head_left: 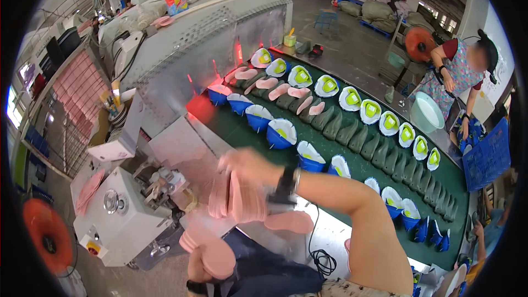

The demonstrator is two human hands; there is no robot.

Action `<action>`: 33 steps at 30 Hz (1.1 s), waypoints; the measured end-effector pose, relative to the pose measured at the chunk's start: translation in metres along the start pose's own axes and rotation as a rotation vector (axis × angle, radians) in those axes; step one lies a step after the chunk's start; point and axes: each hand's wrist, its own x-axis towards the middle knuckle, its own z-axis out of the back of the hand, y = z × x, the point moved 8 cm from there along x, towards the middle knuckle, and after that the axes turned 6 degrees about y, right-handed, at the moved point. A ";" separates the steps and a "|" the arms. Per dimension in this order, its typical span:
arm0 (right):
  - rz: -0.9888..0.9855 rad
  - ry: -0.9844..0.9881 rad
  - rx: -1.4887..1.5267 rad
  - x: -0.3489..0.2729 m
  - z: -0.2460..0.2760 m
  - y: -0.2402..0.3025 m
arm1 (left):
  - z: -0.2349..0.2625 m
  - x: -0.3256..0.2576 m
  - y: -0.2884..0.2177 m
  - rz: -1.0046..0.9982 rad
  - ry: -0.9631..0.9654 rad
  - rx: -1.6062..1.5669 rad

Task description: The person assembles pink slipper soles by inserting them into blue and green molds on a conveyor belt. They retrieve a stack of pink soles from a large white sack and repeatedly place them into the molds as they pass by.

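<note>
At the lower middle, my left hand (pixel 199 268) is closed around a small fanned stack of pink insoles (pixel 217 256). My right hand (pixel 250 166) reaches across to a thicker bundle of pink insoles (pixel 236 201) standing on edge on the white worktable. Motion blurs its fingers at the top of that bundle, so their grip cannot be made out. One loose pink insole (pixel 289 221) lies flat beside the bundle, below my right wrist.
A green conveyor belt (pixel 242 142) carries rows of blue-and-white shoe uppers (pixel 281 133), dark grey soles (pixel 346 132) and several pink insoles. A white machine (pixel 121 214) stands left, near an orange fan (pixel 49 242). A black cable (pixel 323 263) coils nearby. A co-worker (pixel 462 66) stands across the belt.
</note>
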 end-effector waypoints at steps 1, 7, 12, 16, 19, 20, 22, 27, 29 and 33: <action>-0.110 0.171 -0.115 -0.024 -0.055 0.002 | -0.012 0.004 -0.003 -0.037 0.015 0.047; -0.314 0.390 -0.205 -0.055 -0.163 0.050 | -0.005 0.005 -0.013 -0.217 -0.082 0.108; -0.419 0.326 -0.225 -0.067 -0.199 0.028 | 0.016 -0.013 -0.003 -0.157 -0.044 -0.028; -0.479 0.287 -0.074 -0.069 -0.217 0.006 | 0.020 -0.025 -0.008 -0.155 0.038 -0.075; -0.517 0.162 -0.009 -0.062 -0.206 -0.012 | 0.015 -0.030 -0.020 -0.186 0.025 -0.052; -0.512 0.107 -0.009 -0.058 -0.196 -0.018 | 0.012 -0.032 -0.025 -0.200 0.008 -0.039; -0.533 -0.045 0.041 -0.044 -0.172 -0.027 | 0.017 -0.033 -0.023 -0.084 0.055 -0.084; -0.536 -0.177 0.047 0.019 -0.140 -0.092 | 0.025 -0.046 -0.016 0.068 0.175 -0.243; -0.635 -0.197 -0.053 0.044 -0.142 -0.102 | 0.014 -0.055 -0.019 0.051 0.149 -0.143; -0.705 -0.251 0.110 0.055 -0.135 -0.122 | 0.009 -0.057 -0.024 0.046 0.214 -0.069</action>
